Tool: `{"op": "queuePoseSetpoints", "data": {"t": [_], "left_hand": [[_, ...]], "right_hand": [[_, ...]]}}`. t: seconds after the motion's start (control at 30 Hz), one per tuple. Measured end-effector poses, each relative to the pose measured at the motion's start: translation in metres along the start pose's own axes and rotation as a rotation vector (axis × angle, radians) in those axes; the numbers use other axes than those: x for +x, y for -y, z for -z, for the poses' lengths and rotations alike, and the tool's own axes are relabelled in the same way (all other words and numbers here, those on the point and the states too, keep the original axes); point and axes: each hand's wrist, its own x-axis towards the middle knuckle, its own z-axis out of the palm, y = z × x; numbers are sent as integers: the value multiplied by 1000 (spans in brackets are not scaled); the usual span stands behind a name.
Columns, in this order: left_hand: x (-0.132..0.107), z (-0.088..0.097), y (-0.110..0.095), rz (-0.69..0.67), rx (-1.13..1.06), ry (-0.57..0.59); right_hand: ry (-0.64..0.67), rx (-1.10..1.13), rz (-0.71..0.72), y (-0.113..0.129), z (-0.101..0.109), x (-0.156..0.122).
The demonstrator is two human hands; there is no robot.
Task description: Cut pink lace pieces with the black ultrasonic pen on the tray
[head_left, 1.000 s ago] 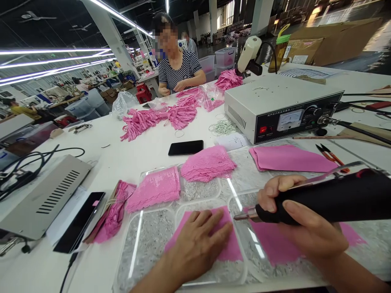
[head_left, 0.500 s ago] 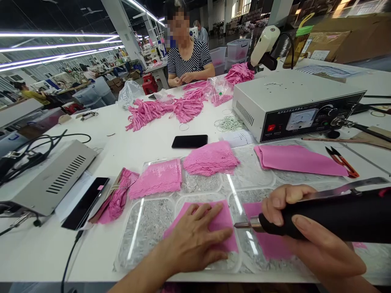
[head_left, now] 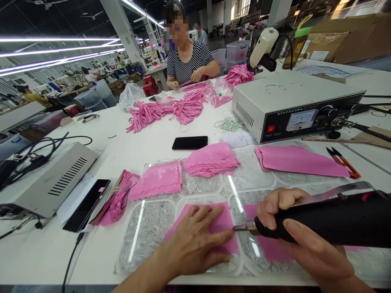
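Note:
My left hand (head_left: 194, 240) lies flat with fingers spread on a pink fabric piece (head_left: 225, 211), pressing it to the clear-covered marbled mat (head_left: 146, 228). In my right hand (head_left: 317, 248) is a black handheld ultrasonic welder (head_left: 332, 217), its metal tip (head_left: 241, 228) at the right edge of that fabric, close to my left index finger. Another pink piece (head_left: 275, 249) lies partly hidden under the tool and hand. Beyond my left hand are a pink lace stack (head_left: 157, 179) and a second lace stack (head_left: 210, 160).
A grey generator box (head_left: 293, 101) stands at right, another box (head_left: 55, 179) at left. Folded pink fabric (head_left: 299, 161), orange thread snips (head_left: 345, 163), a black phone (head_left: 190, 142) and pink strap bundles (head_left: 149, 116) lie about. A co-worker (head_left: 189, 61) sits opposite.
The welder's body has tilted and shifted slightly left, its tip staying at the fabric's edge. My left hand stays in place. The co-worker's hands have moved apart, with a pink strip between them.

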Motion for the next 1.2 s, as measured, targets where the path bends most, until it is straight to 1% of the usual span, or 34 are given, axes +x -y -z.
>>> {"op": "queuePoseSetpoints", "data": {"t": [0.13, 0.23, 0.33, 0.4, 0.47, 0.57, 0.67, 0.77, 0.9, 0.93, 1.07, 1.2], "left_hand": [[-1, 0, 0, 1, 6, 9], [-1, 4, 2, 5, 4, 32], [1, 11, -1, 3, 12, 34], [5, 13, -8, -8, 19, -6], [12, 11, -18, -26, 17, -73], [28, -3, -36, -57, 28, -230], [41, -21, -47, -21, 81, -327], [47, -32, -50, 20, 123, -360], [48, -40, -50, 27, 173, -373], [49, -41, -50, 34, 172, -394], [52, -48, -53, 69, 131, -526], [54, -50, -55, 72, 126, -554]], "right_hand": [[19, 8, -3, -3, 0, 0], [27, 12, -11, 0, 2, 4], [-66, 54, 23, 8, 13, 11], [-160, 71, 45, 15, 25, 16], [-255, 83, 58, 21, 36, 20], [-322, 92, 45, 22, 45, 21], [-282, 59, 30, 16, 46, 20], [-221, 50, 45, 9, 45, 19], [-141, 60, 59, 5, 46, 20], [-130, 56, 62, 5, 46, 20], [-134, 31, 61, 3, 44, 19], [-135, 17, 68, 0, 43, 19]]}}
